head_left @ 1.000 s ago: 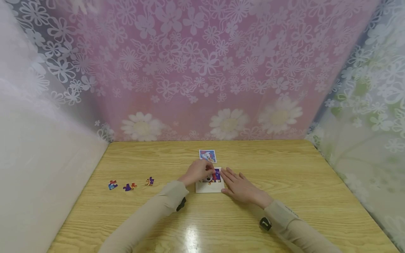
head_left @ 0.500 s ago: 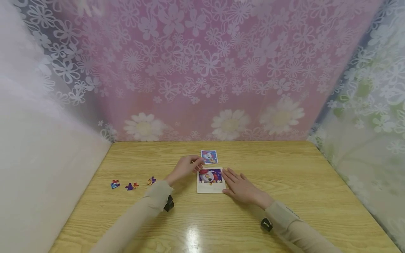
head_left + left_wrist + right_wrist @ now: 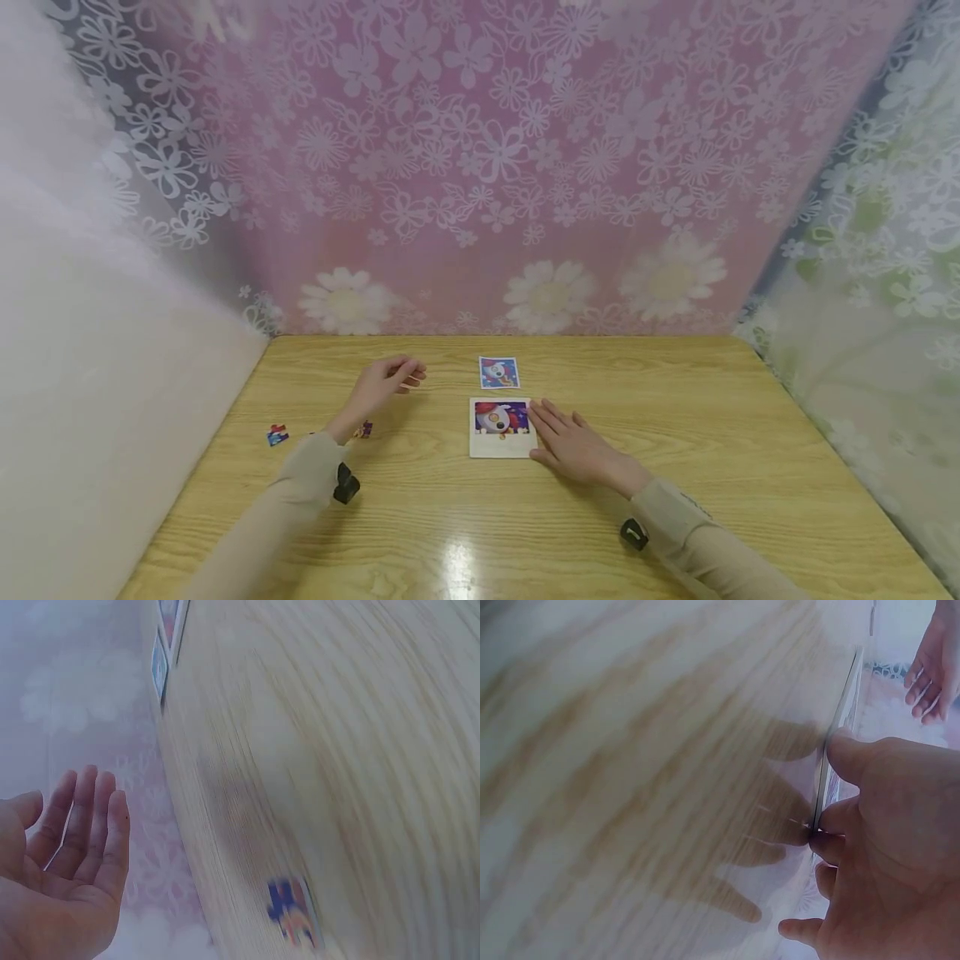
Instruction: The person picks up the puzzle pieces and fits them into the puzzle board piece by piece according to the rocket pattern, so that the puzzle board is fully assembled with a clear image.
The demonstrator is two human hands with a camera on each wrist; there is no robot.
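left grip [image 3: 384, 387]: fingers loose, holding nothing, above tabletop [image 3: 637, 383] | right grip [image 3: 576, 448]: fingers straight, touching puzzle board [image 3: 500, 448] | picture card [image 3: 498, 373]: toward far edge | puzzle piece [image 3: 277, 435]: near left edge

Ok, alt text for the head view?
A right hand touches the edge of a partly filled puzzle board on a wooden table; the empty left hand hovers. A picture card lies behind the board, loose pieces to its left.

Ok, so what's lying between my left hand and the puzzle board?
Nothing but bare wooden table shows between your left hand and the puzzle board, as seen in the head view.
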